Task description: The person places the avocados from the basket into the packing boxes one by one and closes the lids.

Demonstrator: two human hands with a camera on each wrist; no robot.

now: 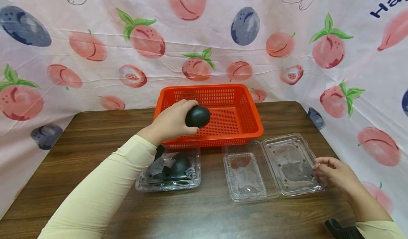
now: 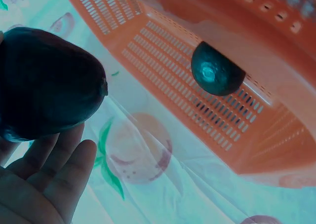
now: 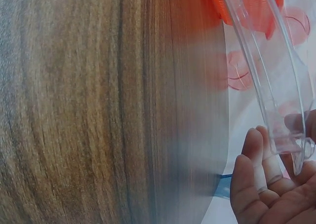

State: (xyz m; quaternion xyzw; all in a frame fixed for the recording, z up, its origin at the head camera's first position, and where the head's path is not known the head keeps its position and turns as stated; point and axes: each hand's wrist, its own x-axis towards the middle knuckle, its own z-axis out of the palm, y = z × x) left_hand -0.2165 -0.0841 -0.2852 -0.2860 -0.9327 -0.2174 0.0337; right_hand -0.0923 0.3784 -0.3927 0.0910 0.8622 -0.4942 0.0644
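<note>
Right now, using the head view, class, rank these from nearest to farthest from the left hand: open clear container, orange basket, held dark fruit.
1. Held dark fruit: in the left hand.
2. Orange basket: just below that hand.
3. Open clear container: off to the right.

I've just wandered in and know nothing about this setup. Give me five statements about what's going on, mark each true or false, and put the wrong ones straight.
1. The left grip holds a dark fruit. True.
2. The right grip touches nothing. False: it pinches the edge of a clear lid.
3. The clear box on the left has more dark fruit inside. True.
4. The clear box on the right is closed. False: it lies open, with its lid folded out to the side.
5. Another dark fruit lies inside the red basket. True: the left wrist view shows it.
</note>
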